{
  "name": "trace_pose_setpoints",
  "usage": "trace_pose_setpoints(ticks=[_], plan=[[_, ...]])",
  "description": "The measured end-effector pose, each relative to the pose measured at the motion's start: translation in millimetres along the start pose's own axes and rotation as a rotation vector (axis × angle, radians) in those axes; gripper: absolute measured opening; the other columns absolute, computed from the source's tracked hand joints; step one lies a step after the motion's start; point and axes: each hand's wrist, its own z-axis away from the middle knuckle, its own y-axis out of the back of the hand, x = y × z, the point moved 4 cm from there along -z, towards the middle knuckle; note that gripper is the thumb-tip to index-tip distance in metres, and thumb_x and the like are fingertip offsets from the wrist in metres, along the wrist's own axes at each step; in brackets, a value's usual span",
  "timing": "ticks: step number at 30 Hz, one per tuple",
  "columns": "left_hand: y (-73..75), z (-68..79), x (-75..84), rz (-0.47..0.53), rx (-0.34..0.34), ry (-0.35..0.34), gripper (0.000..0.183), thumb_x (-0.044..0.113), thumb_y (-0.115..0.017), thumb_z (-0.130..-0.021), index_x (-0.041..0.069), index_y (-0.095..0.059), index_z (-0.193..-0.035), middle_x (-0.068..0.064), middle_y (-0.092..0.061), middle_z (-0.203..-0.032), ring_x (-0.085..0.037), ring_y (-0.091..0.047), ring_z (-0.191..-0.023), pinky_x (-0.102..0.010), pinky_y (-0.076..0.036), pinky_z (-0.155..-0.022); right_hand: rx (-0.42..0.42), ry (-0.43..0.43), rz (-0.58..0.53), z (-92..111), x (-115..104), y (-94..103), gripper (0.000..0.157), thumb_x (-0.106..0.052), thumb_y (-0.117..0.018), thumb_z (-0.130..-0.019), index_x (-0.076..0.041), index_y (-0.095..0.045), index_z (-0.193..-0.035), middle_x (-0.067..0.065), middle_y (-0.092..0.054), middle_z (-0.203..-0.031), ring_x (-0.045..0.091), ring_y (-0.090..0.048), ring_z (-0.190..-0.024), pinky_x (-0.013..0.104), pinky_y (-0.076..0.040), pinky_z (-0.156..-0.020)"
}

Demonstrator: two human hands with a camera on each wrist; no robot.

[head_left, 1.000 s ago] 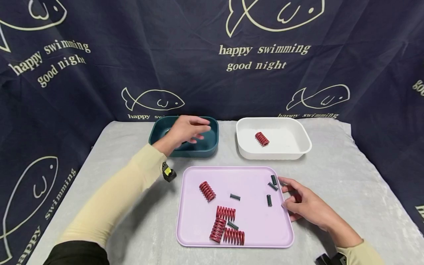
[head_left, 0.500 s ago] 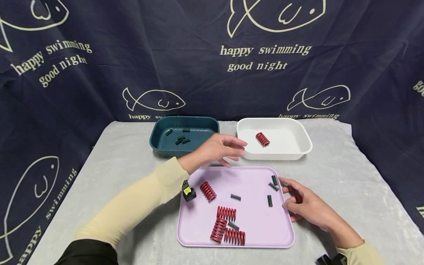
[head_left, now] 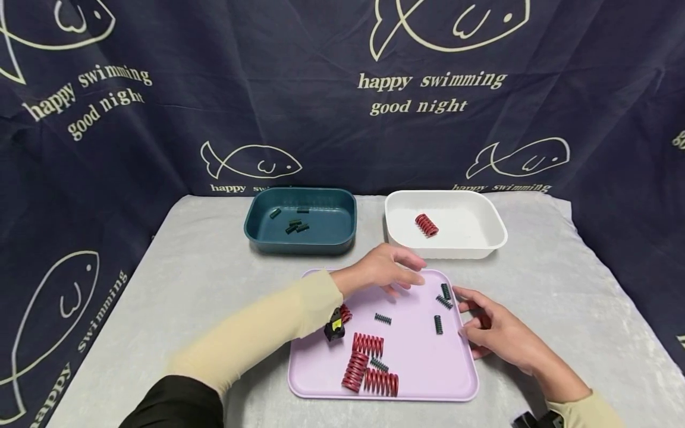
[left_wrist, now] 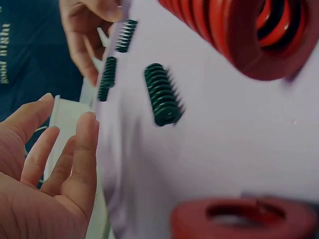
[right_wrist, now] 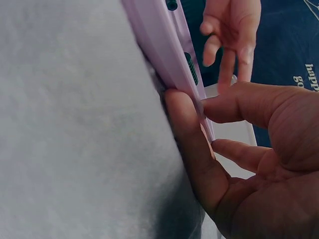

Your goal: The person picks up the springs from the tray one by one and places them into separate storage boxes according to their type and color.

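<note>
My left hand (head_left: 381, 267) hovers over the far part of the lilac tray (head_left: 423, 371), fingers loosely spread and holding nothing. My right hand (head_left: 500, 333) grips the tray's right rim; in the right wrist view its thumb and fingers pinch the lilac edge. On the tray lie several large red springs (head_left: 368, 343), one partly hidden behind the left wrist strap. Small dark green springs lie there too: one green spring (head_left: 383, 318) near the middle, a green spring (head_left: 438, 324) and two others by the right rim, and a green spring (head_left: 379, 364) among the red ones.
Behind the tray stand a dark teal bin (head_left: 299, 245) with several small dark springs inside and, to its right, a white bin (head_left: 465, 252) holding one red spring (head_left: 426, 225). A navy curtain (head_left: 332, 89) with fish prints hangs behind the grey cloth-covered table (head_left: 176, 285).
My left hand has moved from over the teal bin, rightward and nearer, to over the tray's far part. The right hand stays at the tray's rim.
</note>
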Motion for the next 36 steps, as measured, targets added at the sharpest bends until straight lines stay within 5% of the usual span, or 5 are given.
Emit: trace_pose_setpoints(ticks=[11, 25, 36], plan=[[-28.7, -20.0, -4.9, -0.031, 0.034, 0.010, 0.034, 0.004, -0.085, -0.085, 0.010, -0.077, -0.117, 0.001, -0.077, -0.104, -0.016, -0.072, -0.077, -0.035, -0.061, -0.053, -0.009, 0.022, -0.004, 0.3, 0.4, 0.5, 0.076, 0.009, -0.061, -0.093, 0.001, -0.026, -0.160, 0.029, -0.043, -0.134, 0.019, -0.064, -0.081, 0.041, -0.060, -0.055], [-43.2, -29.6, 3.8, -0.117, 0.025, 0.035, 0.036, 0.002, -0.084, -0.086, 0.012, -0.076, -0.120, 0.002, -0.078, -0.105, -0.017, -0.073, -0.074, -0.035, -0.061, -0.053, -0.009, 0.020, -0.013, 0.8, 1.9, 0.4, 0.075, 0.010, -0.060, -0.093, 0.001, -0.026, -0.159, 0.029, -0.042, -0.133, 0.018, -0.064, -0.082, 0.041, -0.061, -0.055], [-55.2, -31.4, 4.5, -0.153, 0.018, 0.039, 0.032, 0.000, -0.085, -0.083, 0.010, -0.078, -0.112, 0.007, -0.077, -0.084, -0.010, -0.067, -0.063, -0.027, -0.053, -0.046, -0.006, 0.011, -0.015, 0.8, 1.1, 0.0, 0.076, 0.009, -0.061, -0.092, 0.000, -0.026, -0.160, 0.029, -0.040, -0.134, 0.018, -0.063, -0.084, 0.042, -0.061, -0.056]])
